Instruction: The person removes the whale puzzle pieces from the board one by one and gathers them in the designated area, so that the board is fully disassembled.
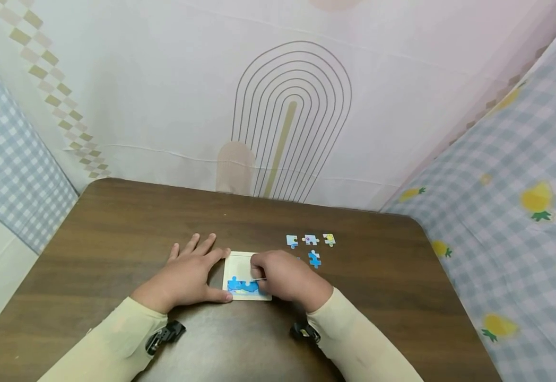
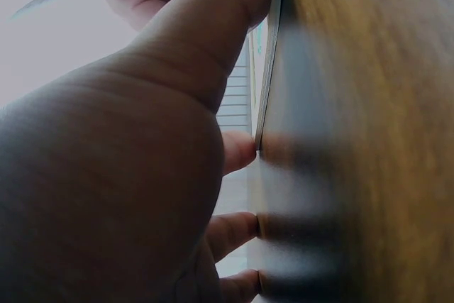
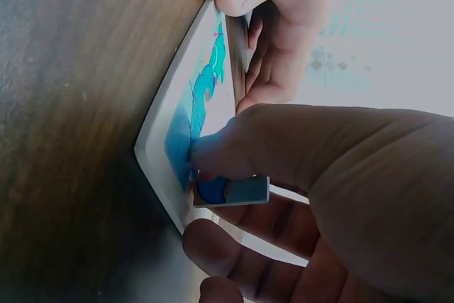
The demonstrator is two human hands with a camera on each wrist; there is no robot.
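A small pale puzzle tray [image 1: 239, 263] lies on the table, with joined blue jigsaw pieces [image 1: 242, 286] along its near side. My left hand [image 1: 188, 273] lies with spread fingers at the tray's left side. Its thumb rests on the near left corner, and the index fingertip touches the far left corner. Over the tray's right part, my right hand [image 1: 286, 273] pinches a jigsaw piece [image 3: 237, 191] between thumb and fingers. In the right wrist view that piece stands tilted up from the tray, close to the joined pieces. From the head, the right hand mostly hides it.
Several loose jigsaw pieces lie beyond the right hand, among them a yellow-patterned piece [image 1: 329, 240] and a blue piece [image 1: 314, 259]. The brown wooden table [image 1: 378, 297] ends at a patterned cloth [image 1: 173, 106] behind, and a checked cloth [image 1: 488, 212] hangs on the right.
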